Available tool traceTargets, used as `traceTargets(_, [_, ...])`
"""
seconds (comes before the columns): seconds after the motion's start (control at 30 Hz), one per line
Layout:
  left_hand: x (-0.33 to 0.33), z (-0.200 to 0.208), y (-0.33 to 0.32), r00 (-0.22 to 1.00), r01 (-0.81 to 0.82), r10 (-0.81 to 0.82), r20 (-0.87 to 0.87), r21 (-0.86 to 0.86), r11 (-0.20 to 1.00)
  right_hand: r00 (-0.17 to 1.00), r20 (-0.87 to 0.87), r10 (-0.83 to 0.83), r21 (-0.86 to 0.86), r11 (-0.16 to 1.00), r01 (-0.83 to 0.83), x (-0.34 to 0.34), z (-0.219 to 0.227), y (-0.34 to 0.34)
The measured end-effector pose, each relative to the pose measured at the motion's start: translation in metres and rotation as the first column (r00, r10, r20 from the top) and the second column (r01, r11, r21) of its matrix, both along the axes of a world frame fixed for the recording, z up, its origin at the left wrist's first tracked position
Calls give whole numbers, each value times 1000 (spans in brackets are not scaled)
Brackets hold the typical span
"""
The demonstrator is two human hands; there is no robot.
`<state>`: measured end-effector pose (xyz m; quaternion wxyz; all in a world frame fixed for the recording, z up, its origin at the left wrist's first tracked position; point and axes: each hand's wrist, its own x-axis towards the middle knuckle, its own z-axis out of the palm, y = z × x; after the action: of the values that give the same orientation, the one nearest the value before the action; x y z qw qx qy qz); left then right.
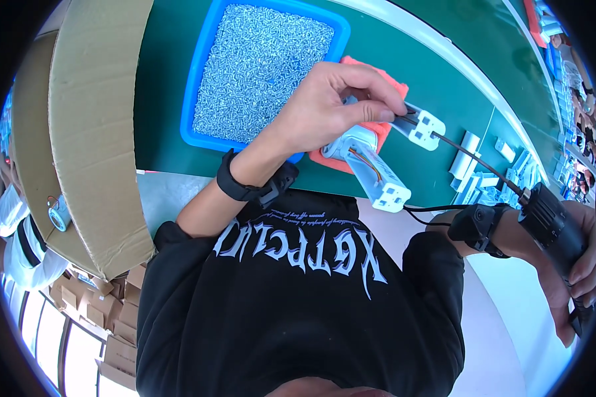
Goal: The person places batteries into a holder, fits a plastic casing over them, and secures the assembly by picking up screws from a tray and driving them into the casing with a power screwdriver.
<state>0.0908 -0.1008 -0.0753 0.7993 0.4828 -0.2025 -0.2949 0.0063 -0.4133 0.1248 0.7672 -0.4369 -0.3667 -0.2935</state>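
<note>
My right hand (pixel 579 274), at the right edge, is wrapped around a black electric screwdriver (pixel 551 221). Its long thin bit (pixel 467 153) crosses in front of a white plastic end piece (pixel 425 128) and reaches the fingertips of my left hand (pixel 351 102). There, thumb and forefinger pinch the bit's tip; any screw between them is too small to see. Just below my left hand lies a white housing (pixel 377 173) with coloured wires along its open side and a square end with holes. An orange-red cloth (pixel 334 161) lies under it.
A blue tray (pixel 191 99) full of small silvery screws stands on the green table (pixel 162 132), left of my left hand. A large cardboard box (pixel 93 126) rises at the left. Several white parts (pixel 467 155) lie at the table's right. A black cable (pixel 430 209) runs near my right wrist.
</note>
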Motion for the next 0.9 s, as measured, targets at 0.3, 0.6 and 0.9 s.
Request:
traceTargets(0.3, [-8,2,0,992,-76,70,109,48,996,999,12,-35,-113,993,36,26,-25,75])
traceTargets(0.6, [2,20,28,617,-480,133,775,237,845,998,25,-65,-232,970,69,11,-20,73])
traceTargets(0.9, [-15,5,64,797,-283,-408,446,872,400,999,-38,4,-354,935,-17,27,-40,106])
